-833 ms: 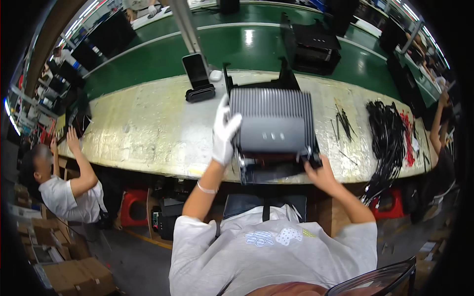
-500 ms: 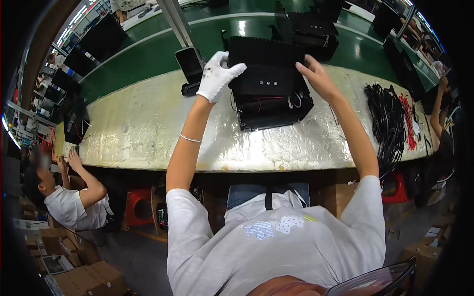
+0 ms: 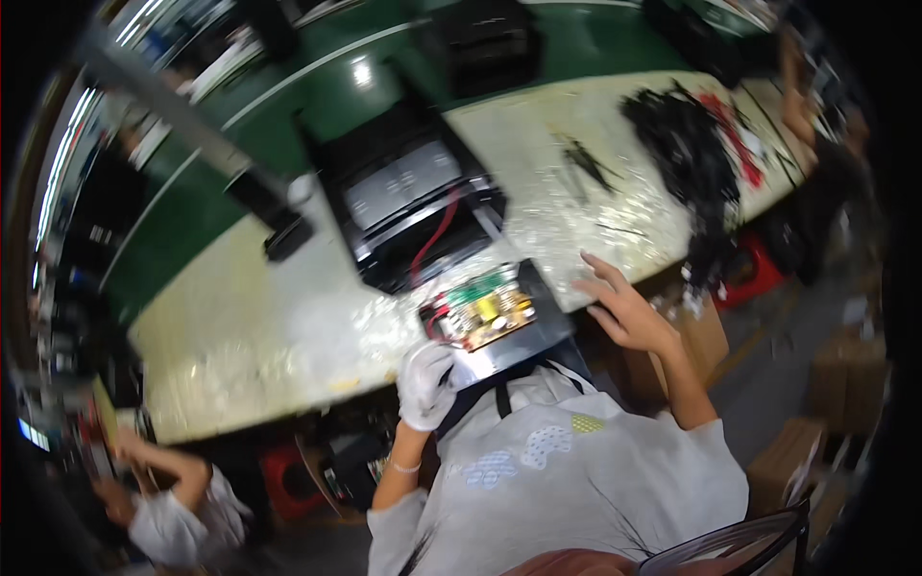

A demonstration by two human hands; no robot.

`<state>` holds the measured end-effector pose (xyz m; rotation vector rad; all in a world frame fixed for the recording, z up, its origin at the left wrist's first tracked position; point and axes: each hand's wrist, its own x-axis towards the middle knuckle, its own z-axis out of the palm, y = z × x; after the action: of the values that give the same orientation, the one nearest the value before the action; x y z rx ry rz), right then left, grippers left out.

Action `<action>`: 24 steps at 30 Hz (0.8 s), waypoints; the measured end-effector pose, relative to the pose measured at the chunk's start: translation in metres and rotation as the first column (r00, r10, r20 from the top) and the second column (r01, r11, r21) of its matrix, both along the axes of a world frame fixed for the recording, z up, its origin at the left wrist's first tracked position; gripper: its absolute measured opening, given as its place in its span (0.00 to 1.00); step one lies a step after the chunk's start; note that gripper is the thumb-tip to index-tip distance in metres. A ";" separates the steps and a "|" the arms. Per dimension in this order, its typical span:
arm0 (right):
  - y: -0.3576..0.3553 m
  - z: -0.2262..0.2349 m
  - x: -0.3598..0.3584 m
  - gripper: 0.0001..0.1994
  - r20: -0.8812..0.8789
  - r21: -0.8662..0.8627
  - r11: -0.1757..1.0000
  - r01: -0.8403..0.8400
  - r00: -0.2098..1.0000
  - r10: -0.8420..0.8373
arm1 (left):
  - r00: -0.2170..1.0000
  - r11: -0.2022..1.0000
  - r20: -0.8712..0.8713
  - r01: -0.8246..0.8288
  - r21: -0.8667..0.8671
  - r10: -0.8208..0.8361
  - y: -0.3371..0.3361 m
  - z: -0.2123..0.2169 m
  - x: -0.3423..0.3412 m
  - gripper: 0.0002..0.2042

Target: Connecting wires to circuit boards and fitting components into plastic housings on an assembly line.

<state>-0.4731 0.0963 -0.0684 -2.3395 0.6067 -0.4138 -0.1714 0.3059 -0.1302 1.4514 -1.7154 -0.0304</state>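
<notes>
My left hand (image 3: 425, 386), in a white glove, is closed on the near left corner of a dark panel (image 3: 531, 343). The panel lies tilted at the table's front edge, close to my waist. On its upturned face sits a circuit board (image 3: 487, 309) with a green strip and a yellow part. A red wire (image 3: 437, 235) runs from the board side to an open black case (image 3: 403, 182) just beyond. My bare right hand (image 3: 629, 315) hovers right of the panel, fingers spread, holding nothing. Motion blurs the picture slightly.
Bundled black cables (image 3: 687, 158) and red wires (image 3: 735, 139) lie at the table's right. A dark slim tool (image 3: 589, 163) rests nearer the middle. Another black case (image 3: 482, 43) stands on the green surface behind. A metal post (image 3: 168, 101) rises at left; a co-worker (image 3: 187, 499) sits lower left.
The panel has come off the case's top toward me and turned over, exposing the circuit board. Both hands have moved down toward my body. The view has swung round.
</notes>
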 end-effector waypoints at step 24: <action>-0.142 0.069 -0.062 0.10 0.501 -0.099 0.577 0.811 0.542 -0.675 | 0.940 0.967 -0.271 -0.238 -0.087 0.207 -0.019 0.057 -0.043 0.25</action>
<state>-0.5350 -0.0453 0.0002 -2.0265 1.4296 -1.4802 -0.2148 0.2865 -0.0728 1.4745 -1.3130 0.0040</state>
